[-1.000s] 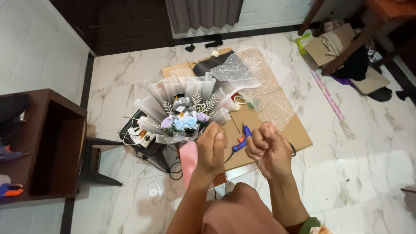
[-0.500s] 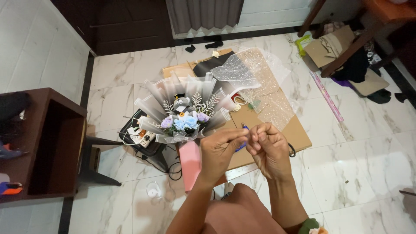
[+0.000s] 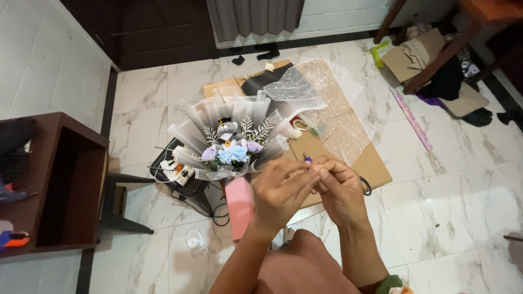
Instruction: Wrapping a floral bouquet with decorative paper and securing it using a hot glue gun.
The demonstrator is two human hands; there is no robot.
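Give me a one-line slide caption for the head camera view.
Left hand and right hand meet fingertip to fingertip beside a wrapped bouquet above a marble floor.

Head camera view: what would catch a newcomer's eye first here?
Probably the grey paper-wrapped bouquet of blue and purple flowers with a small toy bear, standing at the centre on the white marble-tiled floor. Just below it, the left hand and right hand meet fingertip to fingertip, pinching something too small to tell. Behind them lies a flat brown cardboard sheet under glittery sheer mesh.

White marble floor (image 3: 447, 179), cardboard sheet (image 3: 376, 166), wrapped bouquet (image 3: 229, 142), pink roll (image 3: 412, 121)
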